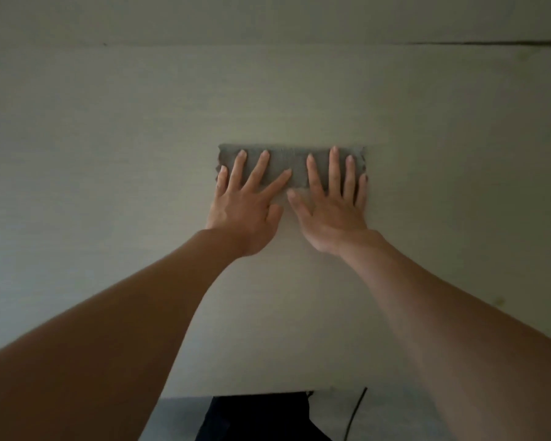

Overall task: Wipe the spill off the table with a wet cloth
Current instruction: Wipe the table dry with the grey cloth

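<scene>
A pale, faintly grained table (109,154) fills nearly the whole view, bare apart from 1 item near its middle. Both forearms reach forward over it. On the surface lies a grey cloth (285,165), folded into a long flat strip running left to right. The left hand (247,205) presses the strip's left half and the right hand (333,208) its right half; each lies palm down with all fingers spread wide and flat, gripping nothing. The 2 thumbs nearly meet just below the cloth's near edge. No puddle, streak or stain shows on the table around the cloth, so the spill is either under the strip or already lifted; in the dim light I cannot tell which. Wiping looks underway or close to finished.
</scene>
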The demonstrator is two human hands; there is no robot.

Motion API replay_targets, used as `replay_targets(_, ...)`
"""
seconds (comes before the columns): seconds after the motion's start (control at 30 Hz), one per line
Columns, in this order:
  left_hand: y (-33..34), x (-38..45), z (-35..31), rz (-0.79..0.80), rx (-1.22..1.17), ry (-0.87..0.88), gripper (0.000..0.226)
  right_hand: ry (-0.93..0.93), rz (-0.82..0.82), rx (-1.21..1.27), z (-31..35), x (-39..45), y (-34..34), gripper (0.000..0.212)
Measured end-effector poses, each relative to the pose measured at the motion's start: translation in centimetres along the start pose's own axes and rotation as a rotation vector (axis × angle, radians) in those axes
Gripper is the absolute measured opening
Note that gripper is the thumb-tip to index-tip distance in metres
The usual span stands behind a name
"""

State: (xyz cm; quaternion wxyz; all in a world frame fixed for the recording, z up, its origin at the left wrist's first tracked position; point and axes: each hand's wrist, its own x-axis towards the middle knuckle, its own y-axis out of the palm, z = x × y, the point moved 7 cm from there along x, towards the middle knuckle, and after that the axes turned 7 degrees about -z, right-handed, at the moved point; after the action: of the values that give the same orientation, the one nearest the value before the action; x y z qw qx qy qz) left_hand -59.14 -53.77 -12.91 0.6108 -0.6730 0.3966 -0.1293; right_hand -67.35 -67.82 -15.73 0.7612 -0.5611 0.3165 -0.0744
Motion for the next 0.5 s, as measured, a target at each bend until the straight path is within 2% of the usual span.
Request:
replay_targets(0.2, -2.2, 5.4, 1.6, 0.031, -0.005, 0.010, 0.071, 0.015, 0.002, -0.023, 1.2, 5.3, -2.3, 0.083)
replay_targets(0.5, -0.6, 1.3, 0.1, 0.010, -0.017, 0.009, 0.071, 0.014, -0.139, -0.018, 1.1, 0.2, -1.0, 0.078)
